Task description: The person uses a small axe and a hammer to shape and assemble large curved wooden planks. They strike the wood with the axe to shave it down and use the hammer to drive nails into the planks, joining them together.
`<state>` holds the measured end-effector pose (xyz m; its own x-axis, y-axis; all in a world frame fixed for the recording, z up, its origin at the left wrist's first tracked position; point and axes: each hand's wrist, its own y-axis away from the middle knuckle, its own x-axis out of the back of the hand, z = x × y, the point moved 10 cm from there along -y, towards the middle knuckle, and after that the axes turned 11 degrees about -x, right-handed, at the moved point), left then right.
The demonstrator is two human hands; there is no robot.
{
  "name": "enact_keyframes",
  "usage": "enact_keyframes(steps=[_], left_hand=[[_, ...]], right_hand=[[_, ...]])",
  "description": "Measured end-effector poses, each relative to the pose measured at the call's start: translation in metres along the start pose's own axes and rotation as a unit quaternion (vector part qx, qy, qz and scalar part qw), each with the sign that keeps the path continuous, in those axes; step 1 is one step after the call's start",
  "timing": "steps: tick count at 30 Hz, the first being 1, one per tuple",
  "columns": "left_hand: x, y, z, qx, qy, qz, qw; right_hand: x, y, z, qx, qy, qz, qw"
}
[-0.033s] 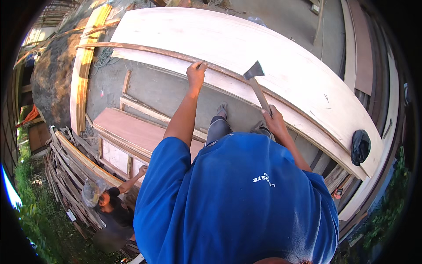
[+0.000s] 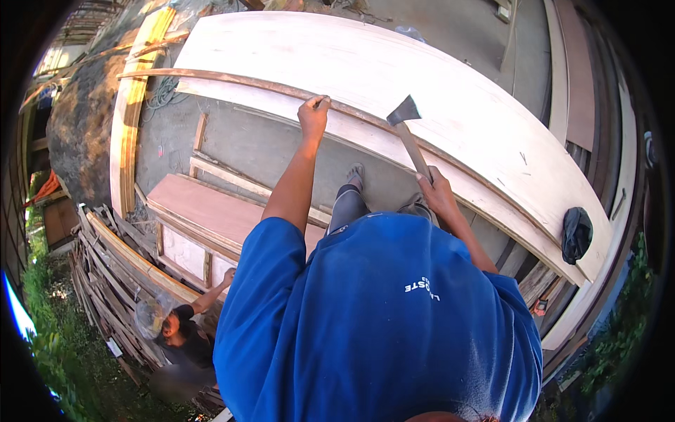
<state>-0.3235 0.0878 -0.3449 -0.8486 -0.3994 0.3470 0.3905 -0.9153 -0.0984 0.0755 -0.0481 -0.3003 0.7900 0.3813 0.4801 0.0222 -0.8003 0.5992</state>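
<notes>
My left hand is pinched against a long thin wooden strip lying along a large pale plywood panel, with a small dark thing between the fingertips that I cannot make out. My right hand is closed on the wooden handle of a hatchet, whose dark blade is raised over the panel, just right of the strip. At the panel's right end lies a black bag or cloth, near the strip's end.
A co-worker at lower left reaches toward pinkish boards. Stacked yellowish planks, a coiled hose and piled scrap wood lie leftward. My bare foot is below the panel. More boards line the right.
The hatchet head has shifted very slightly left, and the co-worker's arm has moved slightly. My left hand stays at the strip.
</notes>
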Motion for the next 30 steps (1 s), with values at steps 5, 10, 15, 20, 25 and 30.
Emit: enact_keyframes(steps=[5,10,15,20,25,30], left_hand=[[0.007,-0.045,0.003,-0.144,-0.076,0.003,0.987],[0.004,-0.058,0.001,-0.170,-0.050,-0.023,0.984],[0.016,-0.066,-0.003,-0.163,-0.010,-0.028,0.986],[0.011,-0.064,-0.003,-0.185,-0.012,-0.052,0.981],[0.011,-0.063,0.000,-0.215,-0.035,-0.056,0.974],[0.011,-0.060,0.008,-0.235,-0.042,-0.057,0.969]], right_hand=[[-0.036,-0.021,-0.053,0.014,0.001,0.009,1.000],[-0.051,-0.025,-0.096,0.000,0.000,0.030,1.000],[-0.058,-0.027,-0.147,0.038,0.007,0.048,0.998],[-0.064,-0.029,-0.201,0.063,0.017,0.055,0.996],[-0.074,-0.031,-0.239,0.075,0.061,0.062,0.993],[-0.098,-0.059,-0.221,0.025,0.239,0.069,0.968]])
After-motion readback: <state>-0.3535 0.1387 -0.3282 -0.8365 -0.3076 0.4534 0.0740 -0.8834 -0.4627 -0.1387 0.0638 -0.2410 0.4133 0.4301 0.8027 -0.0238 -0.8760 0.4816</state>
